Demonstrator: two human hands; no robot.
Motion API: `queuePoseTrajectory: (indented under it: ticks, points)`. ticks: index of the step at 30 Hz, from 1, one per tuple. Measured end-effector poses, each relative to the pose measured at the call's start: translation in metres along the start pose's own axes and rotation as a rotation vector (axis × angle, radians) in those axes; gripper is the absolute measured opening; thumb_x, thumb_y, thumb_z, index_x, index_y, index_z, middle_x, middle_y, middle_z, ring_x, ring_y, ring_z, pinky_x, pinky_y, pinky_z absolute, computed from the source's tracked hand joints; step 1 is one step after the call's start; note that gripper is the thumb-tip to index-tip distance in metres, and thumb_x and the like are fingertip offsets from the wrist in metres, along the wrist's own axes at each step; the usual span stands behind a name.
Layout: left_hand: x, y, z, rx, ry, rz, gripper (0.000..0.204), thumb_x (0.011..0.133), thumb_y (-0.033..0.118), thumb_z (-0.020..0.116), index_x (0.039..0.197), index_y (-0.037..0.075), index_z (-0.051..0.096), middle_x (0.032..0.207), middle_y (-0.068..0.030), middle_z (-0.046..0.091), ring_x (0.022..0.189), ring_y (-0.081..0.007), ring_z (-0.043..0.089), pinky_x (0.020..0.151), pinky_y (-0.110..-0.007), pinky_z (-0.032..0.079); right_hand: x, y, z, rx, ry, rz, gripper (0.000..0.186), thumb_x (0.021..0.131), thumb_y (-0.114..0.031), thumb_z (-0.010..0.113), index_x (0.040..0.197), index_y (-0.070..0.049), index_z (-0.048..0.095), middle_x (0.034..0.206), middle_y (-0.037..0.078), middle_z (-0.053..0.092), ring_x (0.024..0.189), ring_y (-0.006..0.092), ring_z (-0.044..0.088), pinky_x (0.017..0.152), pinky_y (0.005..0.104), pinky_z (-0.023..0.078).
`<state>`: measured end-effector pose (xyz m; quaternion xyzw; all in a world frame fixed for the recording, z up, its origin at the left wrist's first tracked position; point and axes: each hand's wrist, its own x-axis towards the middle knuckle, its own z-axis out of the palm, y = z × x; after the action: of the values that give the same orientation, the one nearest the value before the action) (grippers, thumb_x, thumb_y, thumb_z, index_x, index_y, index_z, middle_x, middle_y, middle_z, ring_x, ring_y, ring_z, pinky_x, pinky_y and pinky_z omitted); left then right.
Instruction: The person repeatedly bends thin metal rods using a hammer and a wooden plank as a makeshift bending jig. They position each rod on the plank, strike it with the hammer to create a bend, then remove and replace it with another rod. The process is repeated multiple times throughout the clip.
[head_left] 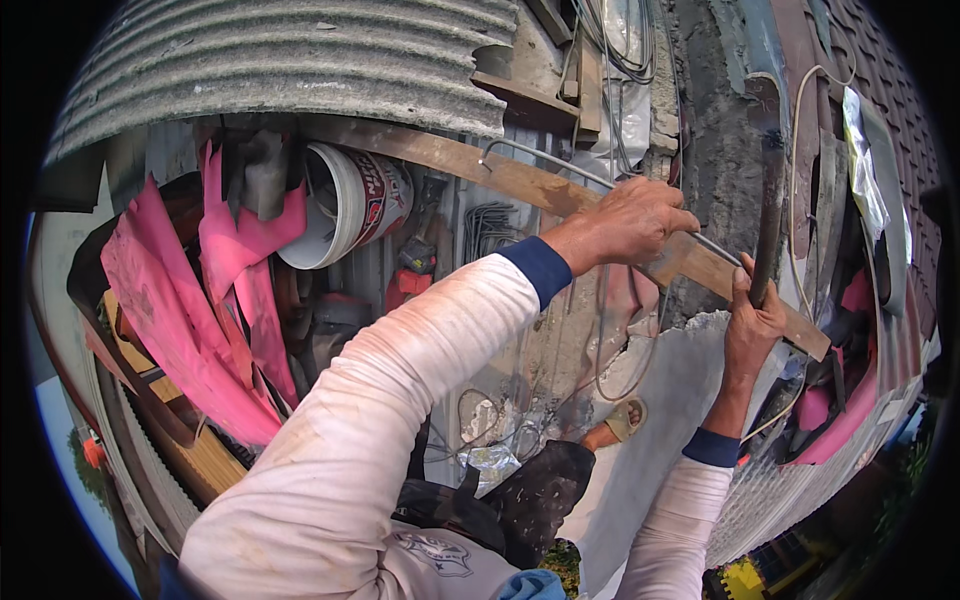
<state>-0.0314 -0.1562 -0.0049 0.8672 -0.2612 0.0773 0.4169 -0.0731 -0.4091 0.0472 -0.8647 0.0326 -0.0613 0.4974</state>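
My left hand [650, 215] is closed around a thin steel rod [562, 161] with a hooked far end, lying along a long wooden plank [410, 148]. My right hand [752, 315] is closed on a long dark metal pipe [770, 170] standing across the plank's right part, where the rod's near end meets it. My right thumb rests by that junction; whether it also touches the rod I cannot tell. The rod continues under my left fingers toward the pipe.
Corrugated roofing sheet [280, 60] spans the upper left. Below it sit a white bucket [355, 205], pink sheets [170, 310] and stacked bent rods [488, 225]. Coiled wires [620, 45] hang at the top. My sandalled foot [620, 420] stands below the plank; roof tiles [885, 90] line the right.
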Motion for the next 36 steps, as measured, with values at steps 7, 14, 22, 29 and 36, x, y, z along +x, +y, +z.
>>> queuePoseTrajectory:
  ticks: [7,14,22,29,36]
  points:
    - [-0.018,-0.007,0.027,0.004,0.007,-0.071,0.035,0.091,0.009,0.068,0.122,0.019,0.083,0.098,-0.0097,0.068,0.100,-0.0335,0.068,0.091,-0.048,0.050,0.016,0.027,0.009,-0.075,-0.051,-0.003,0.017,0.105,-0.018,0.079,0.103,-0.001,0.076,0.083,-0.008,0.057,0.077,0.0043,0.048,0.066,0.0235,0.039]
    - [-0.029,-0.006,0.027,-0.003,-0.032,-0.151,0.036,0.092,0.006,0.069,0.125,0.011,0.079,0.108,-0.0103,0.071,0.115,-0.0346,0.066,0.098,-0.050,0.050,0.022,0.040,0.017,-0.060,-0.094,-0.017,0.018,0.104,-0.017,0.080,0.104,0.000,0.076,0.084,-0.006,0.061,0.080,0.0063,0.053,0.071,0.0245,0.044]
    - [-0.145,-0.005,-0.008,0.187,0.570,-0.478,0.044,0.092,-0.001,0.066,0.136,0.001,0.069,0.128,-0.0197,0.065,0.124,-0.0394,0.059,0.110,-0.051,0.046,0.018,0.051,0.017,-0.062,-0.089,0.013,0.018,0.103,-0.016,0.080,0.108,0.001,0.077,0.087,-0.004,0.066,0.081,0.0066,0.056,0.074,0.0251,0.048]
    - [-0.177,-0.096,-0.059,0.176,0.660,-0.824,0.031,0.107,0.015,0.068,0.134,0.004,0.076,0.120,-0.0124,0.070,0.107,-0.0203,0.066,0.092,-0.037,0.055,0.012,0.063,0.020,-0.057,-0.102,0.137,0.015,0.101,-0.014,0.081,0.107,0.000,0.078,0.091,-0.004,0.069,0.086,0.0065,0.058,0.077,0.0243,0.047]
    - [-0.179,-0.121,-0.065,0.423,0.509,-0.746,0.020,0.095,0.010,0.079,0.113,0.008,0.086,0.099,-0.0115,0.075,0.092,-0.0240,0.073,0.086,-0.038,0.057,0.008,0.067,0.024,-0.007,-0.120,0.127,0.013,0.098,-0.010,0.083,0.106,-0.001,0.078,0.089,-0.004,0.063,0.081,0.0074,0.055,0.072,0.0271,0.046]
